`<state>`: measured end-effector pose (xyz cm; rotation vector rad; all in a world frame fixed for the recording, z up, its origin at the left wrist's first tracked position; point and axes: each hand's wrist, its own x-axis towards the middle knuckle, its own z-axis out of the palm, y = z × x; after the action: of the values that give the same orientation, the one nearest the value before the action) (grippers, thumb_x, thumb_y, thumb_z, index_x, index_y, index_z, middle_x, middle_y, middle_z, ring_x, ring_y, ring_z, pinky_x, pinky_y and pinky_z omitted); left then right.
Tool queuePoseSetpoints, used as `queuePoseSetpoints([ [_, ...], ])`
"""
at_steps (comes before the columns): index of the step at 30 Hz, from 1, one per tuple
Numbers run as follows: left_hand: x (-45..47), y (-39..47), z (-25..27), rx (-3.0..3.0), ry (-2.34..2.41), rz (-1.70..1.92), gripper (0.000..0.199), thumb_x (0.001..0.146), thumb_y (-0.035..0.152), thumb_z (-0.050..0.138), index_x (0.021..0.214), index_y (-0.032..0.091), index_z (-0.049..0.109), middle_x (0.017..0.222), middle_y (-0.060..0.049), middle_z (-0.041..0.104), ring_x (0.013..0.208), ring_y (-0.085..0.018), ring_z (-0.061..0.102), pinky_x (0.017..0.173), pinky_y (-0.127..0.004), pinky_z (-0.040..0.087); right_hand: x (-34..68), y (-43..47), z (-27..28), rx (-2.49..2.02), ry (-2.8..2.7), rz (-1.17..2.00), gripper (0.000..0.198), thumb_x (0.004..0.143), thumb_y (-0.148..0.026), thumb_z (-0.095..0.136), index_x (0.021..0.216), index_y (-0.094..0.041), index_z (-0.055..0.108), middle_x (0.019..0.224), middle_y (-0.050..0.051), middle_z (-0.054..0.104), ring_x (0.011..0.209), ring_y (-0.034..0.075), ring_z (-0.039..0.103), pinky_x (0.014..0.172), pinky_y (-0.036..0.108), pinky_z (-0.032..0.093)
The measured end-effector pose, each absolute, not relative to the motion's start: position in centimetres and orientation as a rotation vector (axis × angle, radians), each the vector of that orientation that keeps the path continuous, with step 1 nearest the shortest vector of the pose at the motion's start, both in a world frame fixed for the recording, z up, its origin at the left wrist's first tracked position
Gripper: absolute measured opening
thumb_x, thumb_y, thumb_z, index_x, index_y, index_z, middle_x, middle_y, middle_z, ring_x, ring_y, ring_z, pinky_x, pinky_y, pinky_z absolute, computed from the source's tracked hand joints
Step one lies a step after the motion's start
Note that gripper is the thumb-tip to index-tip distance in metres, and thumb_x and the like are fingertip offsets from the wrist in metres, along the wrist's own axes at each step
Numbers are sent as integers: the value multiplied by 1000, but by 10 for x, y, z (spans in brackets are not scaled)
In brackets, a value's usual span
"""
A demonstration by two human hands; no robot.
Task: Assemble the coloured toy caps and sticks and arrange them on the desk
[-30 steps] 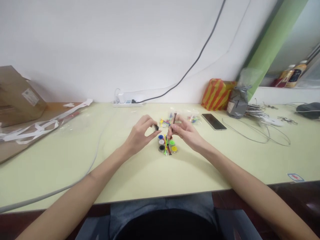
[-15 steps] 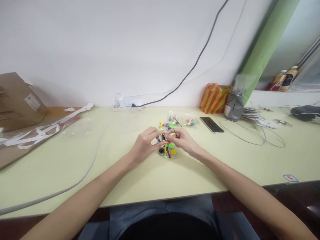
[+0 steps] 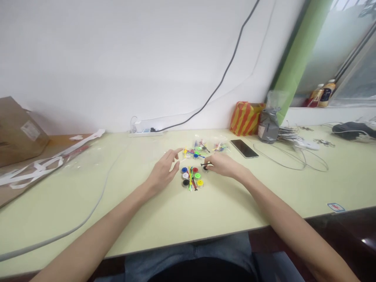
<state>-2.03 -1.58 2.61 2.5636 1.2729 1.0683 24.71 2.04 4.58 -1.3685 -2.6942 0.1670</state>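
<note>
Closed on a black disc [image 3: 205, 169], the right hand [image 3: 222, 164] keeps low, seemingly to steady it well back from the table's [image 3: 176, 219] near edge; the left hand's [image 3: 163, 172] fingers part, apparently empty.

Bare left hand [image 3: 161, 172], bare right hand [image 3: 221, 164], uncovered forearms [image 3: 114, 225], faded blue trousers [image 3: 176, 251], rounded black garment [image 3: 202, 271].

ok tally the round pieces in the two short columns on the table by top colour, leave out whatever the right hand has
blue piece: 1
white piece: 1
black piece: 1
red piece: 1
green piece: 1
yellow piece: 1
total: 6
</note>
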Motion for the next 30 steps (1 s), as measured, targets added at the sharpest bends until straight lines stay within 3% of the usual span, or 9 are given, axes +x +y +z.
queuePoseSetpoints([
  [17,-18,-16,25,2602,1204,977,54,97,13,42,149,27,36,111,-6,56,98,-18,56,92,-36,48,236,15,39,-1270,-2667,164,19,93,-20,58,106,-19,73,91,9,73,81,21,63,63,26,32],
  [22,-18,-16,25,2603,1200,966,54,97,13,43,149,28,36,111,-6,55,98,-19,56,92,-36,48,247,17,49,-1291,-2531,190,23,96,-32,59,113,-19,69,96,9,72,82,21,62,65,27,33],
  [26,-19,-15,24,2584,1215,959,53,98,14,43,149,29,36,114,-6,55,101,-19,56,93,-36,47,262,20,61,-1502,-2382,105,30,102,-27,42,93,-15,69,87,11,71,75,20,60,61,28,30],
  [30,-20,-15,24,2581,1222,943,55,98,14,43,150,29,33,114,-6,54,101,-18,56,93,-36,47,259,18,60,-1668,-2458,164,31,96,-22,47,74,-14,68,79,12,70,68,20,60,58,29,30],
])
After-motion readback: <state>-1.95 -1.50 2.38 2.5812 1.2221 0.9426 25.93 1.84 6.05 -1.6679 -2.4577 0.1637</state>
